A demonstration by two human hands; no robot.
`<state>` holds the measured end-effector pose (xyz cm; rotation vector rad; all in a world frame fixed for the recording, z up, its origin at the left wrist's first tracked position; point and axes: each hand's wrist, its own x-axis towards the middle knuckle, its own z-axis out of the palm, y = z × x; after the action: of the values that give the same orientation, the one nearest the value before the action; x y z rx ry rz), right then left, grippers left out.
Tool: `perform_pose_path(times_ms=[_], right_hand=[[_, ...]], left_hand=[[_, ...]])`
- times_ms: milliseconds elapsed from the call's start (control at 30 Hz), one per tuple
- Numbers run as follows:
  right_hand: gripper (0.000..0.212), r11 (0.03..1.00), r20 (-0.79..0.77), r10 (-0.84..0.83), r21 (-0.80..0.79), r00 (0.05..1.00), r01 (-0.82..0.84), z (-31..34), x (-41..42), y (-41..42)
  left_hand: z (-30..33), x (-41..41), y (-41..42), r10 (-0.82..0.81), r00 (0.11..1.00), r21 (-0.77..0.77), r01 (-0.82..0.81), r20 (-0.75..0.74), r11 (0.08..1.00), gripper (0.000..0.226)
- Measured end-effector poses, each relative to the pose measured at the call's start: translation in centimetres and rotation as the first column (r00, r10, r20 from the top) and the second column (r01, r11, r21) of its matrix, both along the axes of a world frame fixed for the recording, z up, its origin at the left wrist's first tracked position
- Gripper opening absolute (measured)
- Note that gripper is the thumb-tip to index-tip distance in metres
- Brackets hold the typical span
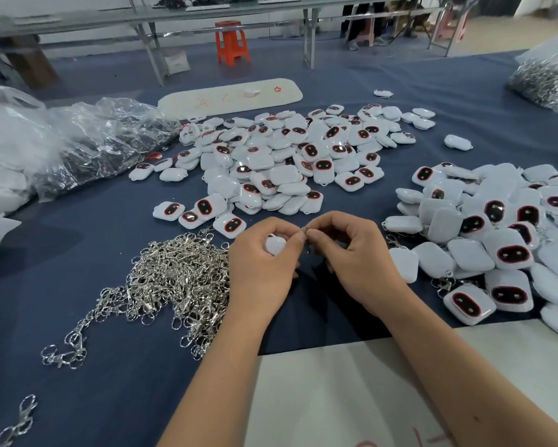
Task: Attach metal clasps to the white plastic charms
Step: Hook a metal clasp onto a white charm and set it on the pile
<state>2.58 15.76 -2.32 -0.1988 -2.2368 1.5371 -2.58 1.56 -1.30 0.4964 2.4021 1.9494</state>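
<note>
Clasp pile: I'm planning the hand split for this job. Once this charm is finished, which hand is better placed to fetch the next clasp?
Left, probably. The clasp pile lies right beside the left hand, while the right hand sits nearer the charms with clasps, handy for setting the held charm down.

You have a single wide-angle view from your head, facing forward and steeply down at the blue-covered surface [110, 366]. It sits close above your forearms, which enter from 5 and 6 o'clock; distant tables curve along 12 o'clock.
</note>
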Motion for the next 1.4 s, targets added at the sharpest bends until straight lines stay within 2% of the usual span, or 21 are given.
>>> perform_pose_path(times_ms=[100,167,300,400,600,733,800,900,1000,1133,1233,1333,1400], right_hand=[[0.019,1.0,-0.045,-0.008,-0.025,0.999,0.007,0.2,0.1,-0.2],[0.024,1.0,-0.072,0.004,0.027,0.997,-0.002,0.2,0.2,-0.4],[0.019,0.994,-0.077,-0.021,0.102,0.997,0.029,0.3,0.4,-0.5],[0.016,0.995,-0.058,-0.042,0.086,0.997,0.047,0.2,0.3,-0.3],[0.017,0.998,-0.027,-0.013,-0.068,1.0,0.011,0.3,0.1,0.1],[0.013,0.998,-0.036,-0.043,-0.042,0.998,0.042,0.4,0.1,-0.1],[0.009,0.996,-0.071,-0.081,0.014,0.994,0.082,0.5,0.3,-0.4],[0.012,0.987,-0.068,0.083,0.144,0.994,-0.072,0.6,0.7,-1.0],[0.013,0.945,-0.011,0.235,0.237,0.972,-0.226,0.5,0.9,-1.5],[0.007,0.976,-0.033,0.169,0.142,0.985,-0.163,0.4,0.7,-1.3],[0.002,0.978,-0.018,0.191,0.084,0.981,-0.189,0.4,0.7,-1.1],[0.009,0.987,-0.001,0.147,0.057,0.989,-0.147,0.3,0.8,-0.8],[0.012,0.993,-0.011,0.113,-0.027,0.994,-0.113,0.2,0.8,-0.8]], left_hand=[[-0.1,0.0,-0.1,0.012,0.999,-0.026,-0.013,-0.038,1.0,0.013],[-0.1,0.0,-0.2,0.021,0.996,-0.078,-0.028,-0.091,0.997,0.014],[-0.1,0.1,0.0,0.026,0.991,-0.116,-0.042,-0.134,0.992,0.016],[-0.1,0.1,0.0,-0.002,0.995,-0.107,-0.009,-0.105,0.994,0.013],[0.1,-0.1,-0.2,-0.07,0.997,-0.021,0.07,0.007,0.997,0.015],[-0.1,-0.1,-0.1,-0.046,0.999,-0.016,0.046,-0.002,0.999,0.012],[-0.2,0.0,0.2,0.023,1.0,0.019,-0.023,0.008,1.0,0.012],[-0.2,0.1,0.6,0.144,0.989,0.076,-0.146,0.035,0.986,0.01],[-0.1,0.4,1.0,0.176,0.973,0.162,-0.2,0.151,0.966,0.011],[0.1,0.8,1.4,0.126,0.963,0.221,-0.18,0.237,0.959,0.01],[0.3,0.9,1.3,0.101,0.957,0.256,-0.174,0.273,0.951,0.009],[0.5,0.4,0.7,0.136,0.946,0.275,-0.221,0.295,0.936,0.008],[0.5,-0.1,0.3,0.168,0.941,0.281,-0.253,0.294,0.926,0.006]])
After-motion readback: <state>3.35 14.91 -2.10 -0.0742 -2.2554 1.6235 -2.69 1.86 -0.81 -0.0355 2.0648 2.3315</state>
